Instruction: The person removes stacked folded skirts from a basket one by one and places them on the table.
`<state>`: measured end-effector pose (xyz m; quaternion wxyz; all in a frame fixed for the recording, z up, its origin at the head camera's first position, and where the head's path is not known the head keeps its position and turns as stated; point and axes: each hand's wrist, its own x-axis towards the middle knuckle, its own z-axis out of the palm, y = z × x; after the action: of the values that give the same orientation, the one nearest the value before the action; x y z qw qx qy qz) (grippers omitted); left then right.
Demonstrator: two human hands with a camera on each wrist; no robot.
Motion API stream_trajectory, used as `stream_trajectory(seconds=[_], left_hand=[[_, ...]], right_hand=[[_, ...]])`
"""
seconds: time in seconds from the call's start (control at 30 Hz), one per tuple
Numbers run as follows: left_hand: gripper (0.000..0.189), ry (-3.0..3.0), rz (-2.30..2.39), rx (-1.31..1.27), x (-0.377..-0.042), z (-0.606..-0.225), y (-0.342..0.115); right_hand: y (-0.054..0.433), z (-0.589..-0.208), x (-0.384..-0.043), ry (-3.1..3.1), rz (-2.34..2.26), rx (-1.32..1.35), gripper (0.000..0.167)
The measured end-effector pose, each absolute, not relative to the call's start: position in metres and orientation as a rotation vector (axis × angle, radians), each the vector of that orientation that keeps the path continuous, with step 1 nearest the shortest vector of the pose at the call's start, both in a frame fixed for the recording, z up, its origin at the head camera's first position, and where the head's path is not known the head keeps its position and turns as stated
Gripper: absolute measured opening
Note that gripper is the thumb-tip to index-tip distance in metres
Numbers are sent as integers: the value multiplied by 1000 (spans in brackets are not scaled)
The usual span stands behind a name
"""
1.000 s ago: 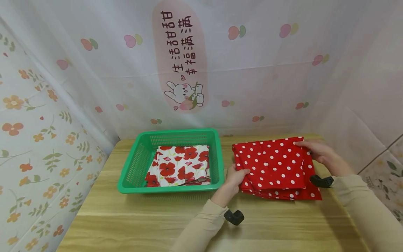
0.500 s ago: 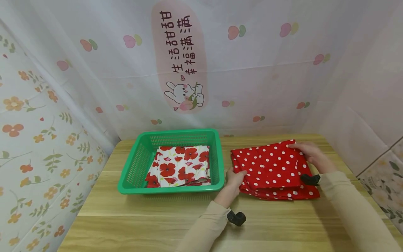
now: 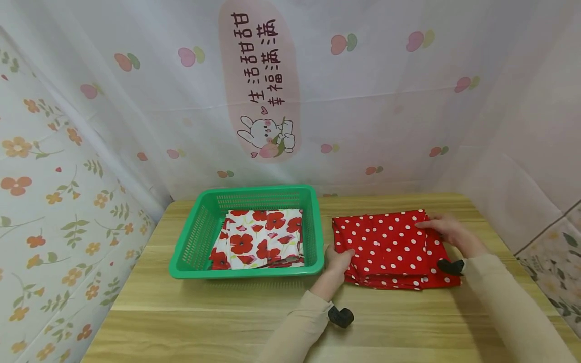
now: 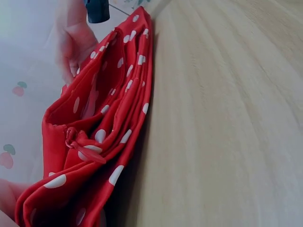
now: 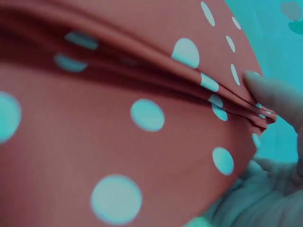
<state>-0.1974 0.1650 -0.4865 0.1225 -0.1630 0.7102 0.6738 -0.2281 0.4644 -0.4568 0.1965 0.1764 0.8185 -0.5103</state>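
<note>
A folded red cloth (image 3: 383, 247) with white polka dots lies on the right part of the wooden table, several layers thick. In the left wrist view, what looks like a zip pull (image 4: 71, 137) shows among its folds. My left hand (image 3: 338, 259) pinches the cloth's left edge, thumb on top and fingers hidden beneath. At the upper right, my right hand (image 3: 451, 232) holds the far edge. The right wrist view has its thumb (image 5: 272, 94) over the gathered layers and the other fingers behind them. Toward the right, the bottom layer extends past the top fold.
To the left of my left hand stands a green plastic basket (image 3: 247, 274). Folded white cloths with red poppies (image 3: 260, 237) lie inside it. A printed curtain (image 3: 363, 116) hangs behind the wooden table (image 3: 218, 322), and a flowered sheet (image 3: 59, 227) borders the left side.
My right hand has moved slightly left and down, keeping hold of the cloth. The upper right corner of the fold has come lower and the cloth lies flatter. My left hand has barely moved.
</note>
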Motion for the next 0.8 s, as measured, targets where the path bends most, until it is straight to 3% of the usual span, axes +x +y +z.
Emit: stream_trajectory(seconds=[0.17,0.33,0.57,0.8], left_hand=[[46,2120,1927,-444,-197,-487,164],[61,2218,1836,-431,-199,-488,165],[61,2399,1736,-430,-204,-487,169],[77,2533,1660,-204,-197,-473,169]], right_hand=[[465,-456,-215,2326,-1237,503,68],[462,-462,-210,2354,-1284,487,55],[455,-467,-212,2472,-1291,574,63],[445,-464,-211,2658,-1162,604,73]])
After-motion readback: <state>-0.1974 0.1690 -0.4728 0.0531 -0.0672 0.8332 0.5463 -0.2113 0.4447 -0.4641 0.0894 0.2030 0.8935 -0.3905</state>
